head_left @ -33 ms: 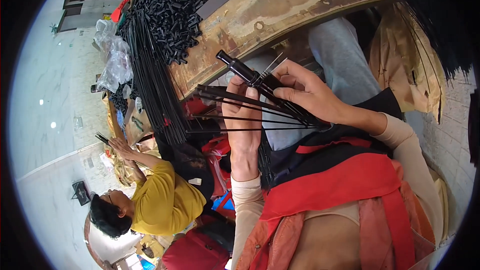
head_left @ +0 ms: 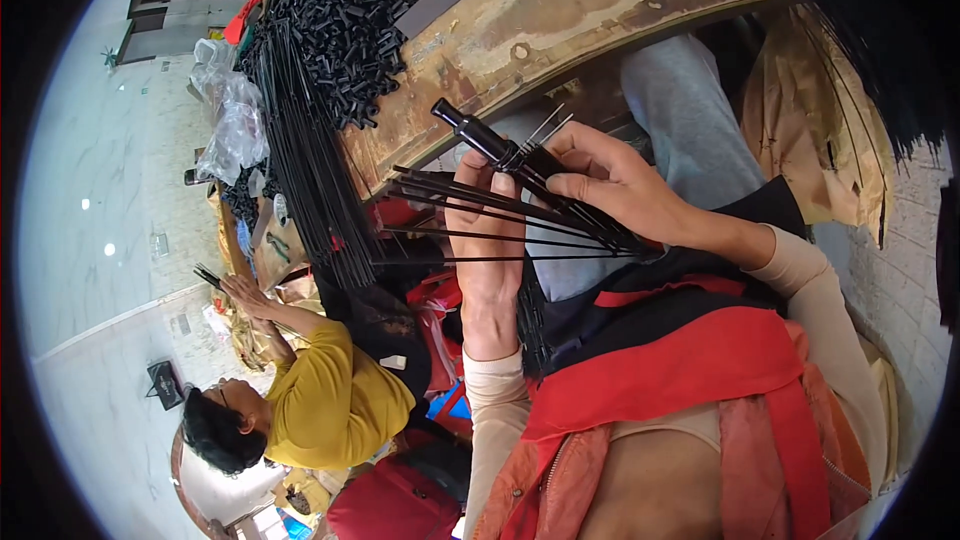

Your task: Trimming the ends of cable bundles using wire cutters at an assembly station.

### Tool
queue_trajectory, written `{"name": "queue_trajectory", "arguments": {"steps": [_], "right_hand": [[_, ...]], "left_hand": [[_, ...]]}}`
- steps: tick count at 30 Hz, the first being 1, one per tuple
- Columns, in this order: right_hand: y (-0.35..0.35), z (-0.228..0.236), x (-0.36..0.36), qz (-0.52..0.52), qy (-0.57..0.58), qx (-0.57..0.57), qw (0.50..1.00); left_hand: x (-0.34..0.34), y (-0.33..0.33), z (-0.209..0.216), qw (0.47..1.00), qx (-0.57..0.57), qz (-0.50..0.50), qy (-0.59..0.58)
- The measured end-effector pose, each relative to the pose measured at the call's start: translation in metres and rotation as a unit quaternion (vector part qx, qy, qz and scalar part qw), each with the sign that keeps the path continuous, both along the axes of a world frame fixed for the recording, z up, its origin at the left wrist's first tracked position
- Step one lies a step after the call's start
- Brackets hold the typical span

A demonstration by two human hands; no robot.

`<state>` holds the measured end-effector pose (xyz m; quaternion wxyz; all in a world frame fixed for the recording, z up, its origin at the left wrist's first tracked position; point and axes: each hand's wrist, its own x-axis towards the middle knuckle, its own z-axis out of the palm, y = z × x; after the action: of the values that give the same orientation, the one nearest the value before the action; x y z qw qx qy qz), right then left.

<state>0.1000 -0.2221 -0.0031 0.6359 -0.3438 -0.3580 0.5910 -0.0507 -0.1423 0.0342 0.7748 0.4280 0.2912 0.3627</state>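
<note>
The right hand (head_left: pixel 610 180) grips a black tube (head_left: pixel 480 138) with thin rods (head_left: pixel 480 202) fanning out of it, above the lap. The left hand (head_left: pixel 487 260) is closed around these rods; its fingers (head_left: pixel 497 185) hide part of them. How the rods join the tube is hard to see. A heap of black parts (head_left: pixel 350 10) lies on the tabletop (head_left: pixel 560 20).

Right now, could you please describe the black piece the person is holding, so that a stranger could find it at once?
Start at the worn wooden workbench and come down to its near edge, where the person's right hand and left hand meet. Between them is a short black tube, thin black rods fanning out from it. Unlike the loose black tubes piled on the bench, it is joined to rods.
</note>
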Motion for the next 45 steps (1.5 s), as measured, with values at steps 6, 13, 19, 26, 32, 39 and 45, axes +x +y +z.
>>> {"name": "queue_trajectory", "arguments": {"steps": [6, 13, 19, 26, 32, 39, 45], "right_hand": [[0.018, -0.015, 0.003, 0.045, 0.082, 0.009, 0.996], [0.027, -0.023, 0.004, 0.077, 0.159, -0.031, 0.984], [0.031, -0.024, 0.005, 0.08, 0.174, -0.041, 0.981], [0.036, -0.031, 0.007, 0.101, 0.206, -0.046, 0.972], [0.039, -0.037, 0.009, 0.157, 0.278, -0.058, 0.946], [0.023, -0.02, -0.003, -0.044, 0.196, -0.003, 0.98], [0.017, -0.017, -0.011, -0.092, 0.136, -0.024, 0.986]], "left_hand": [[-0.01, 0.021, -0.013, 0.997, -0.009, -0.072, -0.001], [-0.009, 0.033, -0.016, 0.995, -0.026, -0.095, -0.031], [-0.008, 0.047, -0.023, 0.992, -0.057, -0.108, -0.04], [-0.008, 0.051, -0.028, 0.995, -0.027, -0.094, -0.017], [-0.008, 0.059, -0.034, 0.986, 0.026, -0.162, -0.03], [-0.013, 0.06, -0.092, 0.936, -0.264, -0.071, -0.221], [0.019, -0.008, -0.008, 0.995, -0.037, 0.078, -0.051]]}}
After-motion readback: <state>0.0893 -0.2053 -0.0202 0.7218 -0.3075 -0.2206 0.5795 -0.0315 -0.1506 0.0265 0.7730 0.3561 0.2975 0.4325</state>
